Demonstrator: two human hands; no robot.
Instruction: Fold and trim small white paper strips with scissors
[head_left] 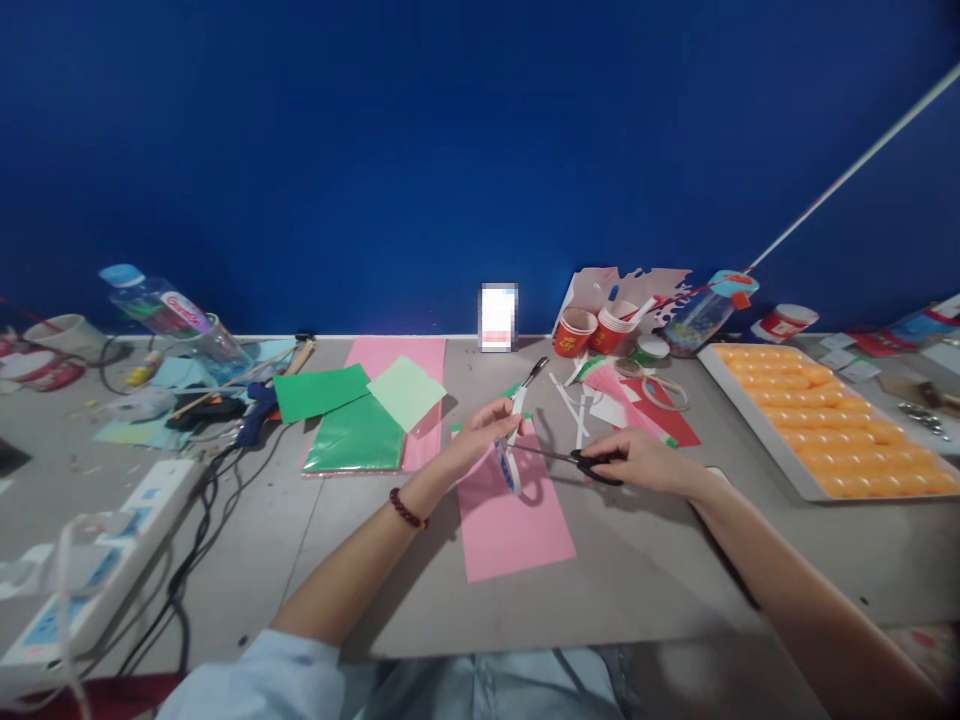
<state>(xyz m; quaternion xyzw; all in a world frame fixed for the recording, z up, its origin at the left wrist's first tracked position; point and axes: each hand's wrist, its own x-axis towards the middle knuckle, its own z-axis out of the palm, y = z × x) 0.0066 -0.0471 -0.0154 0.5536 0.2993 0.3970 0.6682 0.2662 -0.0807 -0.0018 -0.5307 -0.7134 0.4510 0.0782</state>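
Left hand [480, 432] pinches a white strip [513, 425] leading to a tape roll [510, 468], held above the pink paper [510, 525] on the tabletop [660, 570]. Right hand [645, 462] grips black scissors [581, 461], blades pointing left at the roll.

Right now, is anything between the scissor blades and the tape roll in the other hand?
Nothing visible. The right hand holds the black-handled scissors, whose blades point left and reach the tape roll held upright by the left hand. Only the pink paper lies beneath them on the table.
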